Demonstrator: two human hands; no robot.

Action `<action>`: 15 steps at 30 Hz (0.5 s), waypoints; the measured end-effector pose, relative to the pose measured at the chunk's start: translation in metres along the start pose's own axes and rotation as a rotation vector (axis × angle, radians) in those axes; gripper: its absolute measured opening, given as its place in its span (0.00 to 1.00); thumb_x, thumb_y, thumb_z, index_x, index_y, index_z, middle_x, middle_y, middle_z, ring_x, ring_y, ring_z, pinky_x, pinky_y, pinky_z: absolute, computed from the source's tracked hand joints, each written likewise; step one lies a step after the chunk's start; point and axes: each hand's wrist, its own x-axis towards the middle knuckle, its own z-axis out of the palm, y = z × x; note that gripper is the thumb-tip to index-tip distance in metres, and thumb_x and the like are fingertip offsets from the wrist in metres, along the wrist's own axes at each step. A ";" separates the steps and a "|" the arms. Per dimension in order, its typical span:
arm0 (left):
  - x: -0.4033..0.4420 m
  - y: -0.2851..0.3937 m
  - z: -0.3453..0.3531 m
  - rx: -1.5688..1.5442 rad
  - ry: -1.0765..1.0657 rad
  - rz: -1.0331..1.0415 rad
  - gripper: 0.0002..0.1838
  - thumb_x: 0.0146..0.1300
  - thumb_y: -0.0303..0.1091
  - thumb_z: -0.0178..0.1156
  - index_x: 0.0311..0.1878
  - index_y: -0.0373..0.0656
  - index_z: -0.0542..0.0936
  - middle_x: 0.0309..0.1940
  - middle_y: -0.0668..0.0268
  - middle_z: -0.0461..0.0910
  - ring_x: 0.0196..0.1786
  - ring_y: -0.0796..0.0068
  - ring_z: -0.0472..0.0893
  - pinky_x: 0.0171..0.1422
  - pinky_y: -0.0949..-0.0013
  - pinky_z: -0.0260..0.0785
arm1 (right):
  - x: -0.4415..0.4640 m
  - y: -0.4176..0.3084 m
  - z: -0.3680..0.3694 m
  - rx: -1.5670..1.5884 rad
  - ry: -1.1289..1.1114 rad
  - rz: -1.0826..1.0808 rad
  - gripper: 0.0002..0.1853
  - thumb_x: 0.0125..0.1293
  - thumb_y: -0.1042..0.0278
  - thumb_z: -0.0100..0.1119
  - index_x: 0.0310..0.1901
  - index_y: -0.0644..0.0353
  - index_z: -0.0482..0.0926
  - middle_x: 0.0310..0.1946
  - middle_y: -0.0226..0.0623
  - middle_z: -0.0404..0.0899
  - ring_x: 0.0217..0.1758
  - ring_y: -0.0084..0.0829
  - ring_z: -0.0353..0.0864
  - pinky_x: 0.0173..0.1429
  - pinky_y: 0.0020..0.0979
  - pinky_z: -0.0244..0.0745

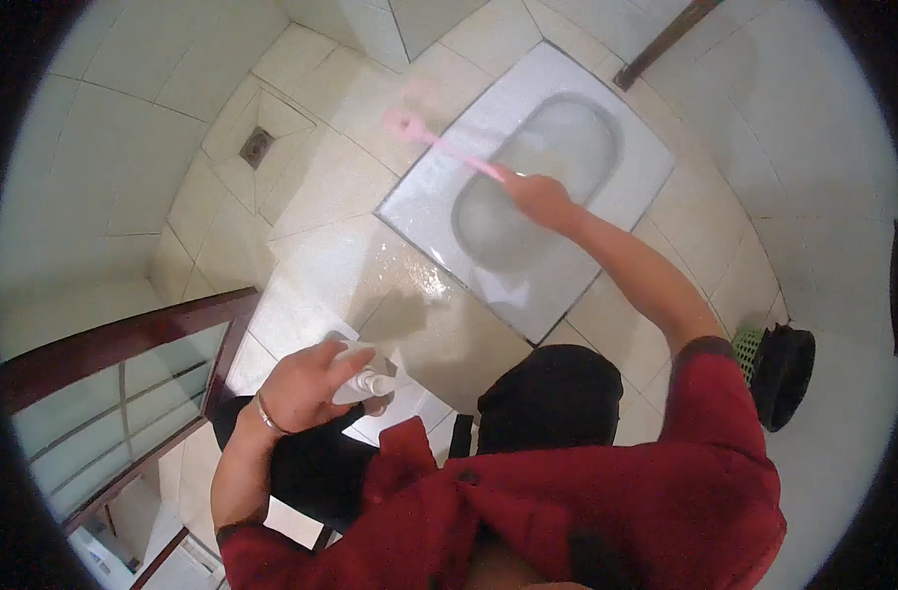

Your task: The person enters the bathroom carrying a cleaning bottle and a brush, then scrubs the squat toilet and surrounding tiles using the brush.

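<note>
the right hand [542, 200] is closed round the handle of a brush [454, 151], which points to 10 o'clock from it, past the edge of the pan [424, 205]; its blurred head is over the floor [350, 187], touching or not, i can't tell. the left hand [303, 388], at 8 o'clock, grips a bottle [375, 383]. firm, even strokes and a steady bottle should serve best.

Tiled floor [336, 187], wet near centre, bears an inset squat toilet [527, 295] upper centre, drain [257, 147] upper left, green bin [750, 352] right
</note>
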 end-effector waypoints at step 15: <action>-0.010 0.002 -0.031 0.020 0.040 -0.018 0.36 0.38 0.31 0.66 0.56 0.47 0.66 0.42 0.53 0.73 0.42 0.52 0.75 0.42 0.62 0.70 | 0.047 0.012 -0.051 0.093 0.005 0.242 0.27 0.67 0.47 0.26 0.59 0.54 0.63 0.44 0.52 0.74 0.47 0.49 0.73 0.53 0.43 0.65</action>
